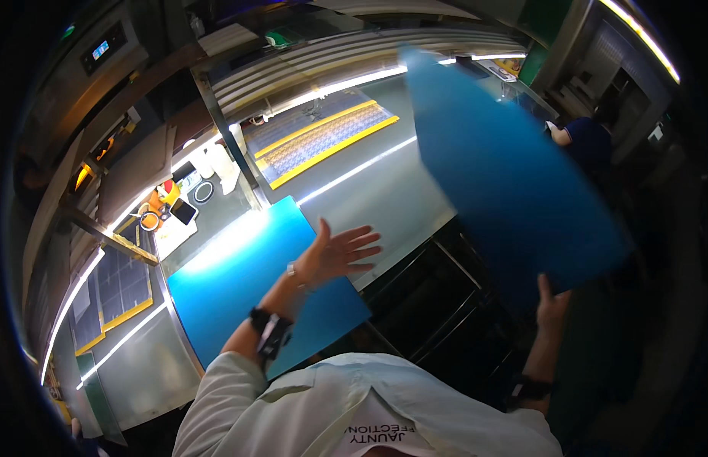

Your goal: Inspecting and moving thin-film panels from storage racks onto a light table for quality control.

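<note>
A: You're holding the raised blue sheet (506,175) by its bottom edge, right hand (552,305) pinching it, up and to your right.

B: And your left hand (340,253) is hovering flat, fingers spread, over the other blue sheet (239,282) on the table (384,190). I'd be steadying that raised one with both hands.

Right hand (552,303) grips lower edge of raised blue sheet (506,175). Left hand (340,253) open, fingers spread above second blue sheet (247,282) lying flat on grey workbench (384,190).
</note>
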Available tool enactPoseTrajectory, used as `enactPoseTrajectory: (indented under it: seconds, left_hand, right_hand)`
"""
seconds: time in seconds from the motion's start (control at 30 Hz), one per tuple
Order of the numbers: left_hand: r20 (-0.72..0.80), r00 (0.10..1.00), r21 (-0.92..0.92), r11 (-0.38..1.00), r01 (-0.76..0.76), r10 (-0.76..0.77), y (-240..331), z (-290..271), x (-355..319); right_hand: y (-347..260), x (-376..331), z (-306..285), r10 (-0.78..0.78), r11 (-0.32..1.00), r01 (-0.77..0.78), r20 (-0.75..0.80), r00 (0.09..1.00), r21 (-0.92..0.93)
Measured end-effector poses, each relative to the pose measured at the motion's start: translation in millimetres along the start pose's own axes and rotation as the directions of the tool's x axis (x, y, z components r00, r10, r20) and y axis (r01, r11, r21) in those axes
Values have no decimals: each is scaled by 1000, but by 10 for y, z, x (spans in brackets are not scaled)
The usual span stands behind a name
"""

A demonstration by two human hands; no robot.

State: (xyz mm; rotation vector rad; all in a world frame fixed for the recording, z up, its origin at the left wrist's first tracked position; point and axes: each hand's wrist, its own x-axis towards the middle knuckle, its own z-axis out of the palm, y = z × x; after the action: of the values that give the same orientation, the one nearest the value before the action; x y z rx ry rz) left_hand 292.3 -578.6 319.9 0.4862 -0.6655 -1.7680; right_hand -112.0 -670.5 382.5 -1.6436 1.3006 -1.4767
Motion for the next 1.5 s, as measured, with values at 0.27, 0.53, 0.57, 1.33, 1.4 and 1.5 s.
enactPoseTrajectory:
  seconds: [0.27, 0.53, 0.57, 1.33, 1.4, 1.5]
  left_hand:
    - [-496, 817, -489, 872, 15, -292, -986, -487, 531]
    - [-401, 839, -682, 731, -6, -368, -1635, -810, 483]
    - [-421, 830, -684, 729, -25, -367, -1682, -841, 504]
    - [-514, 807, -476, 880, 15, -291, -1488, -1064, 1191]
    - [-758, 651, -128, 987, -94, -36, -1589, -1029, 1260]
    - [-791, 609, -18, 993, -117, 57, -1581, -549, 1329]
  right_hand:
    - [815, -460, 780, -366, 699, 699, 765, 530, -150]
    - [648, -1299, 1338, 179, 835, 457, 937, 299, -306]
    - [534, -1407, 1503, 150, 807, 467, 889, 432, -363]
    - [302, -326, 1469, 46, 582, 689, 863, 503, -432]
    - [285, -421, 1557, 148, 520, 690, 849, 508, -503]
    - [471, -339, 1538, 299, 446, 671, 805, 512, -593]
